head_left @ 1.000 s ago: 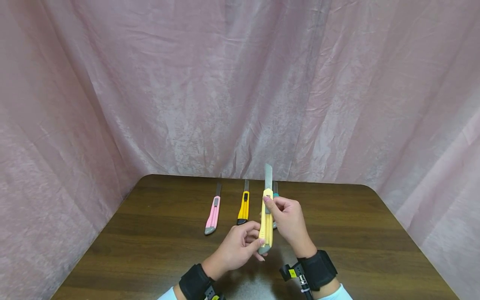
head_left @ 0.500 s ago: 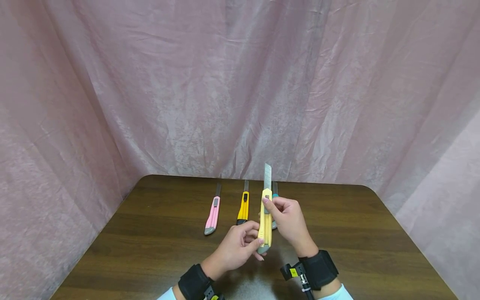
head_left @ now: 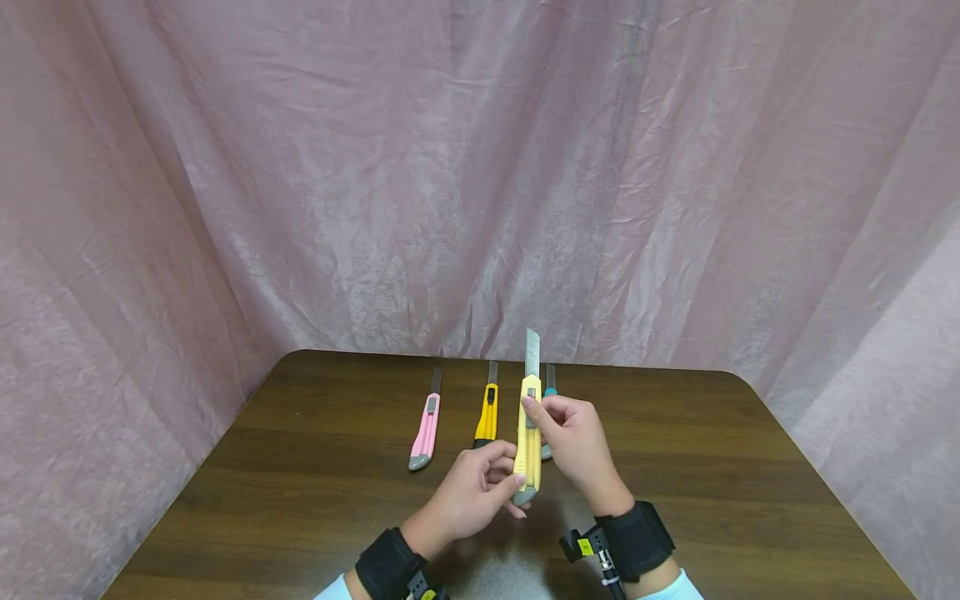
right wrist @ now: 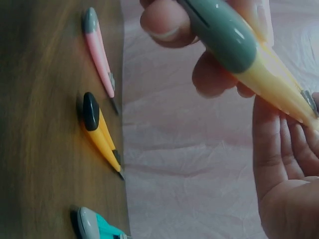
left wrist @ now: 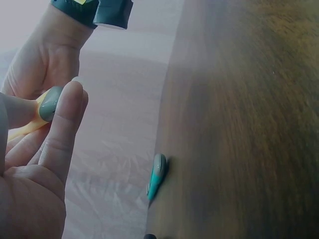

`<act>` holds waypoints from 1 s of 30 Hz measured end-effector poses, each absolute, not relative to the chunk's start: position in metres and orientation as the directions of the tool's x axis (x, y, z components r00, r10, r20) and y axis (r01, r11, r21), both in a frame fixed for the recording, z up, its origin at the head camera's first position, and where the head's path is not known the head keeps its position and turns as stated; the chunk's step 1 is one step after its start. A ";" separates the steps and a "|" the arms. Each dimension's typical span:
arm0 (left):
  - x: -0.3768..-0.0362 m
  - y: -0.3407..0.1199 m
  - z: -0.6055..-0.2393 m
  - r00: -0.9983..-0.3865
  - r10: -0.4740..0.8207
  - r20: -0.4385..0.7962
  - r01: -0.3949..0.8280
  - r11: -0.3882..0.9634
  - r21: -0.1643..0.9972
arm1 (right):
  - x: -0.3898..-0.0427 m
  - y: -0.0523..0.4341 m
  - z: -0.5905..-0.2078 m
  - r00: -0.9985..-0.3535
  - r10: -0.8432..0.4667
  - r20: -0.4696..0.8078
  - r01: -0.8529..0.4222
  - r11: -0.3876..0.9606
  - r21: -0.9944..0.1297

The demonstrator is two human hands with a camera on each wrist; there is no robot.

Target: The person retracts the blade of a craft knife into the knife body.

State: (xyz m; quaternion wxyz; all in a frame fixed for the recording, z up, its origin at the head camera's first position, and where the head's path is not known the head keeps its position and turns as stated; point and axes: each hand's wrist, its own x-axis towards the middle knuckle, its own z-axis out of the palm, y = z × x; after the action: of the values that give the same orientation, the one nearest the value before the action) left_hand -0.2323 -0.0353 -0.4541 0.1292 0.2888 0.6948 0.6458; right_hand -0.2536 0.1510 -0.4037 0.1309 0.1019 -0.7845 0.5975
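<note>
A pale yellow box cutter point(head_left: 528, 442) with a grey end cap is held up above the table, its blade point(head_left: 532, 354) slid out and pointing away. My left hand point(head_left: 468, 492) pinches it low down near the grey cap, thumb in front and fingers behind. Higher up, my right hand point(head_left: 577, 437) grips the body, with the thumb on the grey slider. In the right wrist view the grey cap point(right wrist: 229, 42) shows large, close to the camera. A teal box cutter point(left wrist: 157, 177) lies on the table behind the right hand, which partly hides it in the head view.
Farther left on the brown wooden table point(head_left: 300, 500) lie an orange-yellow box cutter point(head_left: 487, 412) with a black cap and a pink one point(head_left: 426, 429), both with blades out and pointing to the back edge. A pink curtain point(head_left: 375, 167) hangs behind the table.
The pale yellow box cutter has drifted slightly left with both hands still on it. Its blade stays out, and the box cutters on the table have not moved.
</note>
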 end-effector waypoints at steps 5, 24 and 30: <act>-0.232 -0.035 -0.453 -0.801 0.563 0.203 0.240 -0.009 0.971 | -0.254 0.151 -0.404 -0.932 -0.028 0.360 -0.356 0.238 -0.904; -0.234 -0.035 -0.454 -0.793 0.569 0.219 0.255 -0.017 0.967 | -0.256 0.155 -0.405 -0.933 -0.070 0.352 -0.357 0.269 -0.895; -0.235 -0.035 -0.455 -0.783 0.574 0.238 0.271 -0.030 0.962 | -0.258 0.157 -0.406 -0.956 -0.060 0.288 -0.294 0.258 -0.921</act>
State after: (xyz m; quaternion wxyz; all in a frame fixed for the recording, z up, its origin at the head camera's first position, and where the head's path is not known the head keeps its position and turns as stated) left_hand -0.2348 -0.0346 -0.4546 0.1169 0.3078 0.6867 0.6482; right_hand -0.2580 0.1565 -0.4058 0.0977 0.1123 -0.7869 0.5989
